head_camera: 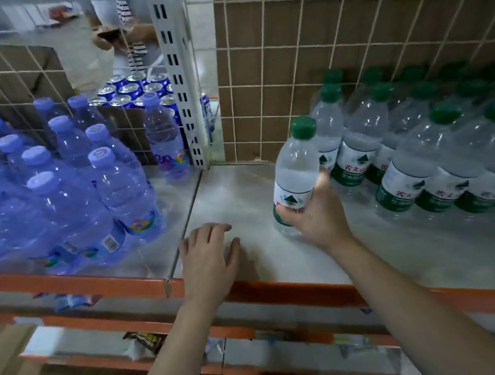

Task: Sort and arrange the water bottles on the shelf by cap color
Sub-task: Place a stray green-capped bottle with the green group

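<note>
in the right hand (316, 210), a clear green-capped bottle (295, 175).

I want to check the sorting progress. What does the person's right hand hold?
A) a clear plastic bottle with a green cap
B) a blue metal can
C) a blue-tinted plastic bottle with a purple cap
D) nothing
A: the right hand grips the clear plastic bottle with a green cap by its lower half.

A white perforated steel upright (176, 72) rises up and left of the grip (310, 211). Farther left, behind it, blue aluminium drink cans (130, 91) sit packed together. A brown cardboard back panel faced with white wire mesh (285, 44) stands behind the grip. An orange steel shelf beam (282, 288) runs below it, and a dark snack packet (146, 340) lies lower left.
</note>
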### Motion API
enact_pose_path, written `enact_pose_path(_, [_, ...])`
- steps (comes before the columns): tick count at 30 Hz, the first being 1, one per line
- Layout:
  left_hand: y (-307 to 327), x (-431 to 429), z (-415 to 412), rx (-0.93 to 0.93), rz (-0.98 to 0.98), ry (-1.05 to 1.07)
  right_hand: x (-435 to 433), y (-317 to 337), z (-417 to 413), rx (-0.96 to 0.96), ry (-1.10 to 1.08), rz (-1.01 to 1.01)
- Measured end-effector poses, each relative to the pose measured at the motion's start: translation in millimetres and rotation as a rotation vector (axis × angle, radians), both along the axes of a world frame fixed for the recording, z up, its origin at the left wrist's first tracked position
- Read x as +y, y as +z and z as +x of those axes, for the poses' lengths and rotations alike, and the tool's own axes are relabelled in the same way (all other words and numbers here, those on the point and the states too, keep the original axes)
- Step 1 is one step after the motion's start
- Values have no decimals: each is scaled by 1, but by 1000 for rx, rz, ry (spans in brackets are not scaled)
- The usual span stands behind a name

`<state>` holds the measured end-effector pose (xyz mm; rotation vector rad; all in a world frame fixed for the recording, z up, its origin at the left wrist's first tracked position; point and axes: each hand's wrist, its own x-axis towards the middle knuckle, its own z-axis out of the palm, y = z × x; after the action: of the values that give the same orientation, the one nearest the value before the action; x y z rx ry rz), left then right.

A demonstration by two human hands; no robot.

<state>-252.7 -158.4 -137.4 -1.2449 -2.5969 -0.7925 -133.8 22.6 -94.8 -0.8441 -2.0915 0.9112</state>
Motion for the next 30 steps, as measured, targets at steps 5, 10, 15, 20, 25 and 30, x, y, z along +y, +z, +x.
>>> enact_pose_path(5, [3, 37, 26, -18, -57, -53, 30, 4, 45, -3, -70, 0])
enact_pose_path(10, [6, 61, 44, -22, -79, -85, 50, 6, 78, -18, -125, 7])
enact_pose_path(15, [9, 74, 53, -44, -87, -96, 56, 7, 89, 3, -149, -40])
enact_pose_path(20, [9, 78, 56, -44, -93, -96, 56, 10, 90, -55, -132, -8])
enact_pose_path(25, [5, 79, 55, -20, -64, -86, 54, 26, 89, -36, -179, 87])
enact_pose_path(30, [1, 78, 52, -15, -67, -104, 55, 62, 88, 29, -152, 228])
